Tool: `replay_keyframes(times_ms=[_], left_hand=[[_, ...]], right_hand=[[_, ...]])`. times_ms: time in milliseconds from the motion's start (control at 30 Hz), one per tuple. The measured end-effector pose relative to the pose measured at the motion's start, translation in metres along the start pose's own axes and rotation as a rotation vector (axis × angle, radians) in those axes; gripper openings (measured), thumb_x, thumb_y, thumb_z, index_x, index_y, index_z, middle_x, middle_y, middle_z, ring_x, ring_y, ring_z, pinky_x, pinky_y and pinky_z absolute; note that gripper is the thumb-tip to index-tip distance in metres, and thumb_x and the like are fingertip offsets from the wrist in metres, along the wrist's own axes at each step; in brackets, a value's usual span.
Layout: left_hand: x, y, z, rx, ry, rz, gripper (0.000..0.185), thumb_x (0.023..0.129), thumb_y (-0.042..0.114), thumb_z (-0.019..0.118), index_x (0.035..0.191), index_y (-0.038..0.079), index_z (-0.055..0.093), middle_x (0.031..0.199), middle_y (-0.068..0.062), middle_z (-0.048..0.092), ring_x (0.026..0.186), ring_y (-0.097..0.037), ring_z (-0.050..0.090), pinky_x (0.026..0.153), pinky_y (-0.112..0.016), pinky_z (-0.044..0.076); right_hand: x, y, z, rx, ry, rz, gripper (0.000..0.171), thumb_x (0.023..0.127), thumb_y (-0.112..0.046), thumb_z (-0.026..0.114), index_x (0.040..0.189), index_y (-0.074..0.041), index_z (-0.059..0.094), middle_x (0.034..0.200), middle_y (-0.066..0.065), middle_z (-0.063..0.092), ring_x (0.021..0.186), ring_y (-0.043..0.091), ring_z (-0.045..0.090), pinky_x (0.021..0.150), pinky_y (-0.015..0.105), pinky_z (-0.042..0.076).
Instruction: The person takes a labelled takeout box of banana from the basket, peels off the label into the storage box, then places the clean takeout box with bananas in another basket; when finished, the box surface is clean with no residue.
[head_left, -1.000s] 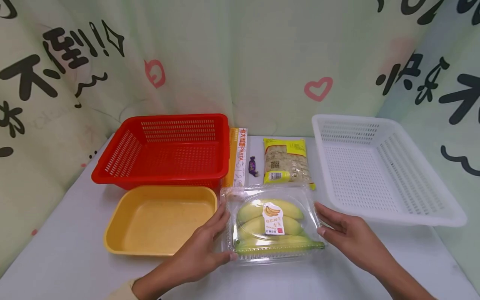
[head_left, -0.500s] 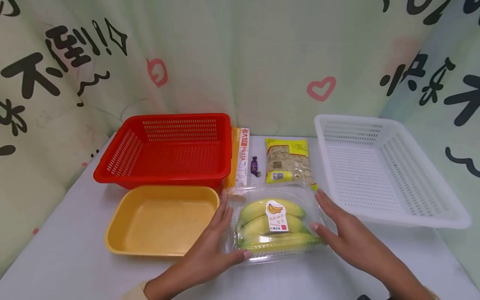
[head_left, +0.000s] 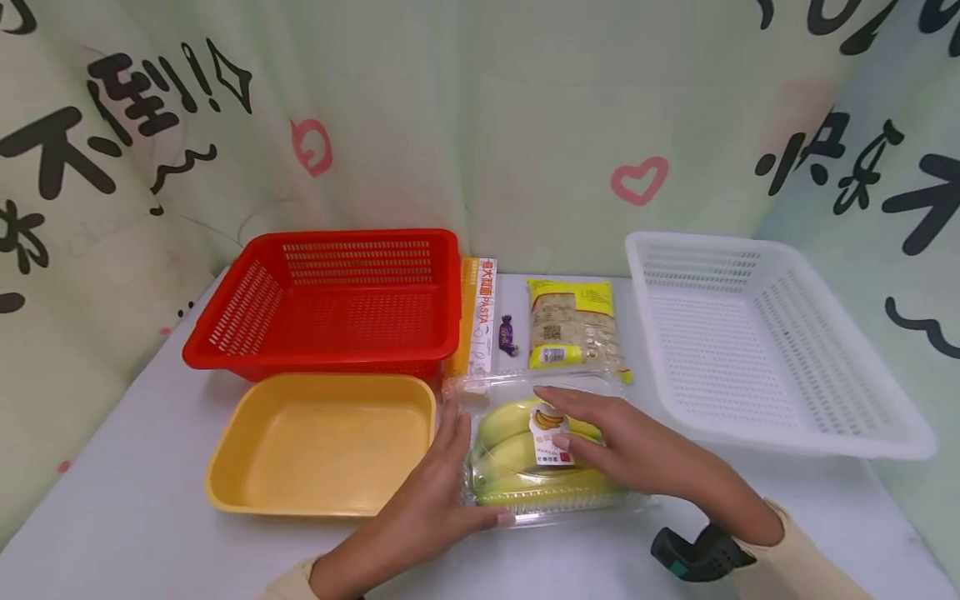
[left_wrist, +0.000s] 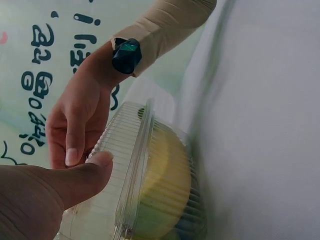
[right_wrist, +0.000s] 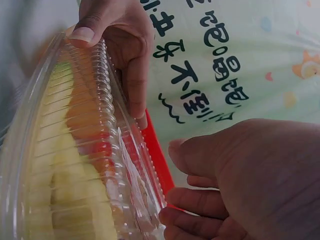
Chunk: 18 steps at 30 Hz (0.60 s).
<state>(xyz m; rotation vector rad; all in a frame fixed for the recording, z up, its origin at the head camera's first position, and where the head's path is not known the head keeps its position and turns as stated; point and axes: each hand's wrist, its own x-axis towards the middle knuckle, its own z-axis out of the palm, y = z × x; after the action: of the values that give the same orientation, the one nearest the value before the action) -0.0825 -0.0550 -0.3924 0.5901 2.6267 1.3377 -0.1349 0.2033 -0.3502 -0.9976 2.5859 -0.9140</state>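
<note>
Both my hands were on the banana box (head_left: pixel 547 450).
My left hand (head_left: pixel 427 492) gripped its left edge, thumb at the front; my right hand (head_left: pixel 622 454) lay flat-fingered on the lid; bananas ran left-right.

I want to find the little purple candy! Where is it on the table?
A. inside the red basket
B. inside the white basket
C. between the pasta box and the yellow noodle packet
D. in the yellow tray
C: the purple candy lies on the table between the pasta box and the yellow noodle packet, outside every basket.
</note>
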Motion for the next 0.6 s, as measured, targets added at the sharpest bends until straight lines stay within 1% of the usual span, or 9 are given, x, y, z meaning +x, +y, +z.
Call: replay_keyframes(times_ms=[133, 200, 400, 600], left_hand=[[0.001, -0.001, 0.0, 0.02, 0.0, 0.0, 0.12, 0.069, 0.028, 0.09, 0.154, 0.0, 0.01, 0.162, -0.005, -0.011, 0.147, -0.021, -0.004, 0.112, -0.043, 0.025], [0.001, -0.001, 0.0, 0.024, -0.002, -0.003, 0.121, 0.069, 0.029, 0.09, 0.155, 0.001, 0.01, 0.162, -0.005, -0.01, 0.147, -0.022, -0.002, 0.111, -0.043, 0.026], [0.002, -0.002, 0.0, 0.036, -0.001, 0.002, 0.122, 0.068, 0.029, 0.09, 0.155, 0.002, 0.01, 0.162, -0.007, -0.009, 0.147, -0.022, -0.001, 0.111, -0.044, 0.028], [0.001, -0.001, 0.0, 0.038, 0.002, 0.006, 0.122, 0.068, 0.028, 0.09, 0.155, 0.002, 0.009, 0.162, -0.008, -0.009, 0.147, -0.022, -0.001, 0.111, -0.044, 0.028]], right_hand=[[0.007, -0.001, 0.0, -0.003, 0.004, 0.013, 0.05, 0.097, -0.016, 0.062, 0.144, -0.01, 0.049, 0.141, 0.009, 0.051, 0.13, 0.03, 0.047, 0.101, 0.049, 0.042], [0.008, -0.001, -0.001, -0.009, 0.006, 0.015, 0.047, 0.096, -0.013, 0.062, 0.142, -0.01, 0.052, 0.139, 0.008, 0.053, 0.129, 0.03, 0.048, 0.101, 0.048, 0.043], [0.012, -0.003, 0.0, -0.004, 0.003, 0.016, 0.045, 0.095, -0.008, 0.063, 0.139, -0.006, 0.055, 0.136, 0.005, 0.057, 0.127, 0.026, 0.049, 0.102, 0.046, 0.042], [0.015, -0.003, 0.001, -0.012, 0.006, 0.0, 0.043, 0.094, -0.006, 0.063, 0.137, -0.005, 0.056, 0.133, 0.002, 0.059, 0.125, 0.024, 0.051, 0.1, 0.046, 0.044]])
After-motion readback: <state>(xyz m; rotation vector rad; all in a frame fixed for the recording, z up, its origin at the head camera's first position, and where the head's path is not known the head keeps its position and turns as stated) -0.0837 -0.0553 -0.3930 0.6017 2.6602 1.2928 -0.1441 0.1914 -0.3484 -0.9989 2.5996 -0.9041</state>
